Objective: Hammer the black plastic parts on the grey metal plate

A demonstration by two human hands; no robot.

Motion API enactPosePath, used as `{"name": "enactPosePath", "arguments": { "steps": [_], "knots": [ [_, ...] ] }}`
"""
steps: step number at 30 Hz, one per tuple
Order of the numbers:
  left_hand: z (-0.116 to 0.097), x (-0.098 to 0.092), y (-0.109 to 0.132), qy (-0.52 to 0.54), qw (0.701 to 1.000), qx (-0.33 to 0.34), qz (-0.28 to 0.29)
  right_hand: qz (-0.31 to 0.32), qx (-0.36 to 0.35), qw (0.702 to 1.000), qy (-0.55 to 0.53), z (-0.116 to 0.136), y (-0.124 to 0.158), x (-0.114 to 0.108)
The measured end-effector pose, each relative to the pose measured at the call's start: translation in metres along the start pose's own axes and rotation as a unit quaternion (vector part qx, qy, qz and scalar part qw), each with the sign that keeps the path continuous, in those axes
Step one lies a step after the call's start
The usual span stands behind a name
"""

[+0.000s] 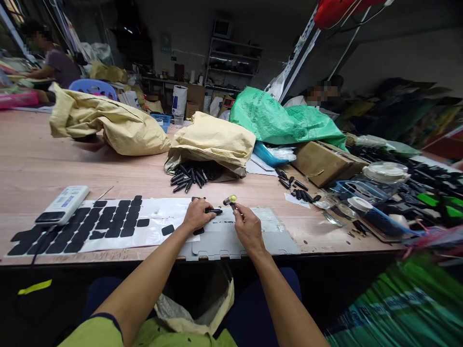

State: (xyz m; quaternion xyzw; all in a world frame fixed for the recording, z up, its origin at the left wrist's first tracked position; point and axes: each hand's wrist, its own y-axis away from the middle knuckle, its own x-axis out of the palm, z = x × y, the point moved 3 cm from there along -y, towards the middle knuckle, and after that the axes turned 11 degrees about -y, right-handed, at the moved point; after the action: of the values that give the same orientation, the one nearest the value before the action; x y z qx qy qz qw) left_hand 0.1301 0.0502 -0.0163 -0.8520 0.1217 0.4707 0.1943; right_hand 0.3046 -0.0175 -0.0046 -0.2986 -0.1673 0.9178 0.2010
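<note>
My left hand (198, 214) is closed on a black pen-shaped tube (214, 211), which lies low over the grey board (246, 243) and points right. In my right hand (249, 227) is a small hammer (230, 199), gripped by its handle. Its head, with a yellowish end, stands just above and right of the tube, apart from it. Left of my left hand lies a white sheet (154, 212) with rows of black rounded-square stickers (117, 219). Beyond my hands, a pile of similar black tubes (190, 177) spills from the mouth of a tan sack (213, 140).
A white power strip (65, 205) and a thin pointed tool (104, 193) lie at left. Another tan sack (112, 120) and a green sack (282, 120) stand behind. At right are loose black parts (302, 195), a cardboard box (325, 161) and a clear jar (338, 214). Two people sit farther back.
</note>
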Motion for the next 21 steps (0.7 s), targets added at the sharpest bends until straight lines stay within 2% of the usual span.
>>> {"name": "enactPosePath", "arguments": {
  "steps": [10,15,21],
  "knots": [
    [0.001,0.002,0.000,-0.022,0.999,0.026,-0.012,-0.022,-0.076,0.997,0.019,0.020,0.012,0.002],
    [0.001,0.003,0.000,-0.026,0.999,0.031,-0.008,0.015,-0.039,0.997,0.072,0.015,0.012,0.009],
    [-0.001,0.002,0.001,-0.024,0.999,0.028,-0.006,0.004,-0.072,0.996,0.043,0.029,0.014,0.012]
  ]
}}
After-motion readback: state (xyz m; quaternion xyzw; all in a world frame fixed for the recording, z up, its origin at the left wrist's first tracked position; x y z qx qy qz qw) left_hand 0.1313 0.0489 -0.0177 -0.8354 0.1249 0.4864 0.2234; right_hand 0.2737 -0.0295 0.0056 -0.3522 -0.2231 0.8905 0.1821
